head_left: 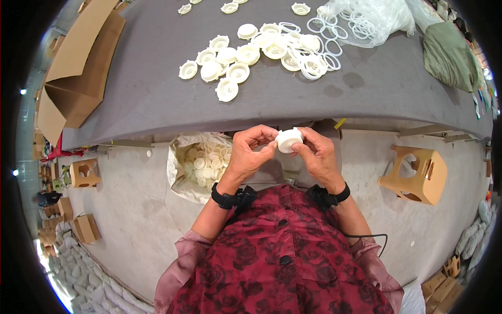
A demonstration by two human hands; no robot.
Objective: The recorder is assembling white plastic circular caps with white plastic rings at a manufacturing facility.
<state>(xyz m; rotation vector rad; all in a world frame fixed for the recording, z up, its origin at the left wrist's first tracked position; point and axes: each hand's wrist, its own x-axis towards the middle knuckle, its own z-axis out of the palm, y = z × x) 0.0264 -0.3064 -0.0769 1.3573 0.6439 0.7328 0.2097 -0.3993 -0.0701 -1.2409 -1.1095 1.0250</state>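
Between my two hands, just in front of the table's near edge, is a round white plastic cap. My left hand pinches its left rim with thumb and fingertips. On the other side my right hand grips it, thumb on the face and fingers behind. Whether a ring sits on this cap I cannot tell. Beyond my hands, a loose pile of similar white caps lies on the grey-covered table. Thin translucent rings lie to the right of the pile, some on top of caps.
A clear plastic bag with more rings lies at the far right, beside a green cloth bundle. An open cardboard box stands at left. Below the table edge is a white sack full of caps. Tan stools stand on the floor.
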